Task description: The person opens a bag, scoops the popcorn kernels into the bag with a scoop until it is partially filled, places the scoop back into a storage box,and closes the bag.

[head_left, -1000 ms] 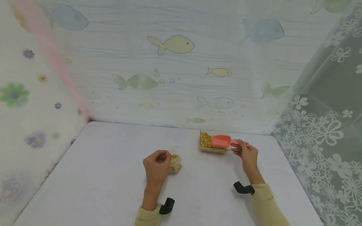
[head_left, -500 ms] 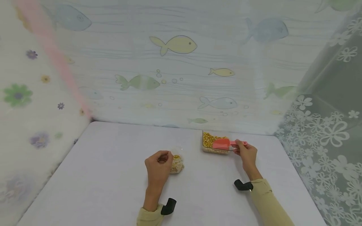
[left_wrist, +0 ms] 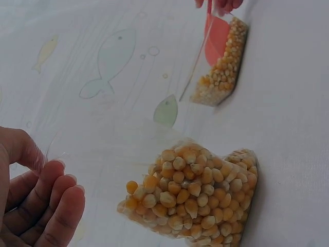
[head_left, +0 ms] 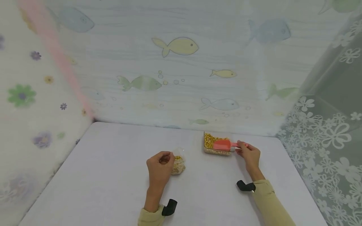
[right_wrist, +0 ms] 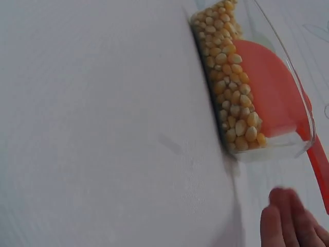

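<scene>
My left hand [head_left: 160, 168] pinches the top edge of a clear plastic bag [left_wrist: 198, 198] partly filled with corn kernels, which rests on the table. At the back right stands a clear rectangular container [head_left: 217, 152] holding more kernels. My right hand [head_left: 249, 156] grips the handle of a red scoop [head_left: 222, 144]. Its blade is down inside the container, against the kernels, as the right wrist view shows of the scoop [right_wrist: 267, 90]. How many kernels lie in the blade cannot be made out.
A white-covered table [head_left: 113, 175] carries the bag and container. Behind it hangs a fish-patterned curtain [head_left: 169, 103], close to the container's back side. Flowered sheets flank the left and right sides.
The scoop has gone lower into the container and tilted into the kernels. The left hand keeps its pinch on the bag. The whole head view has shifted slightly.
</scene>
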`<control>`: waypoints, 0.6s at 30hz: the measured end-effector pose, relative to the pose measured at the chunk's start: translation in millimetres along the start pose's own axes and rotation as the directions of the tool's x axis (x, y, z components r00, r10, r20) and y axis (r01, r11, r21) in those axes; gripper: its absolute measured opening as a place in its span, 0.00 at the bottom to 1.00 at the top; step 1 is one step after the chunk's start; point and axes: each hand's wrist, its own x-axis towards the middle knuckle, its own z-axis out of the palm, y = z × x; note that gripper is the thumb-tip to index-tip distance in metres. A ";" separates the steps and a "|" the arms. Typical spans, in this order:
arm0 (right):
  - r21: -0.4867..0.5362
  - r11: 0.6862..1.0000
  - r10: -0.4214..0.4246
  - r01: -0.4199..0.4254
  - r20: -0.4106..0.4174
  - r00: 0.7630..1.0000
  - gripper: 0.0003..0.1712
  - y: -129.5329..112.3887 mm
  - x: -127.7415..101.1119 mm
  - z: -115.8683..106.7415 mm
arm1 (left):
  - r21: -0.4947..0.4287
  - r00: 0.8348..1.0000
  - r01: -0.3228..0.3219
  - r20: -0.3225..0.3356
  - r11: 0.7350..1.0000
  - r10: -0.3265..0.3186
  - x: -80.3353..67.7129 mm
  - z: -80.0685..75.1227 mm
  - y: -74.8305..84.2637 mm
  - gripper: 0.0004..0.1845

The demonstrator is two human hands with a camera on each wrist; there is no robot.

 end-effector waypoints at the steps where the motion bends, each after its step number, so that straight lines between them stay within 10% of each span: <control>1: -0.042 0.999 -0.028 0.027 -0.016 0.999 0.27 -0.8 -0.7 -2.8 | 0.003 1.000 -0.004 -0.002 1.000 0.004 -0.3 0.2 0.0 0.02; 10: -0.256 0.891 -0.413 0.375 -0.110 0.904 0.24 -37.1 -27.8 -17.0 | 0.026 0.997 -0.081 0.002 0.996 0.081 -2.9 1.6 -2.6 0.02; 18: 0.066 0.823 -0.561 0.564 0.249 0.790 0.17 -54.5 -75.2 31.1 | 0.058 0.973 -0.230 0.041 0.971 0.228 -0.9 -4.4 -4.8 0.05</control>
